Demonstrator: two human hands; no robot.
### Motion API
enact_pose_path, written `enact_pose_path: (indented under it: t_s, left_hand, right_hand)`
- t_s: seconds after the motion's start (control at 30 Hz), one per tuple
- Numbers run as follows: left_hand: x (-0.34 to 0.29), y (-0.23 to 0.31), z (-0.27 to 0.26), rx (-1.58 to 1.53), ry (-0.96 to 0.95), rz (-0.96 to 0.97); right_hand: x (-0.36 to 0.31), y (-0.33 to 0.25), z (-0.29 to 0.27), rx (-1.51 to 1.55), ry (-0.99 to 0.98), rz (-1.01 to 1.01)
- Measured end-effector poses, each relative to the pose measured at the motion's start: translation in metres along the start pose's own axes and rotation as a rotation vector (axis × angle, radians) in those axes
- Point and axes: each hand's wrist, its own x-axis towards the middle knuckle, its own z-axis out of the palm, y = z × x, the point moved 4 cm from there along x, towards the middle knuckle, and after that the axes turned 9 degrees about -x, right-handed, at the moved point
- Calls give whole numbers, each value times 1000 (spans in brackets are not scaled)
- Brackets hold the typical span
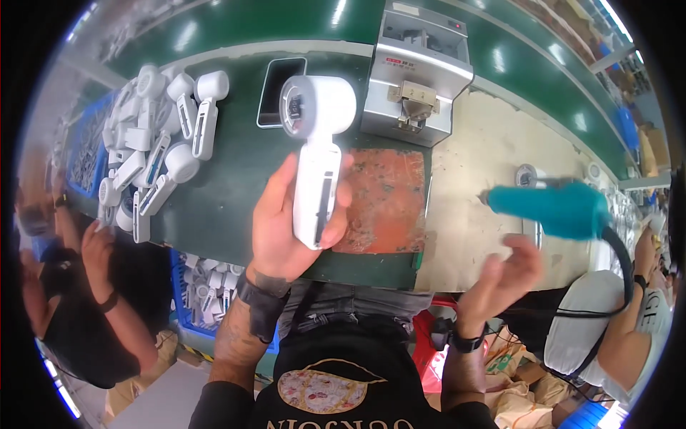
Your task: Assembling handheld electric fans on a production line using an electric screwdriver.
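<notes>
My left hand (275, 229) grips a white handheld fan (334, 107) by its handle and holds it upright above the bench. The round head is on top, and a long dark slot shows along the handle. My right hand (504, 275) holds nothing, its fingers apart and slightly curled. Just above it is a teal electric screwdriver (547, 207), apart from the fingers, its tip pointing left and a black cord at its back end. Partly hidden behind the screwdriver, another white fan (527, 175) lies on the bench.
A pile of white fans (146, 136) covers the bench's left end, beside a blue crate (89, 168). A reddish-brown mat (386, 204) lies mid-bench. Behind it stand a grey metal machine (414, 79) and a phone-like device (271, 107). People sit close on both sides.
</notes>
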Motion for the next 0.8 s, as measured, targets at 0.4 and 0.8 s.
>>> enact_pose_path:
  t_s: [0.4, 0.8]
  left_hand:
    - [-25, -5, -22, 887, 202, 223]
    - [-21, -6, -11, 1502, 213, 531]
  right_hand:
    - [-22, -11, 23, -306, -594, 106]
    - [-22, -67, 15, 2, -506, -107]
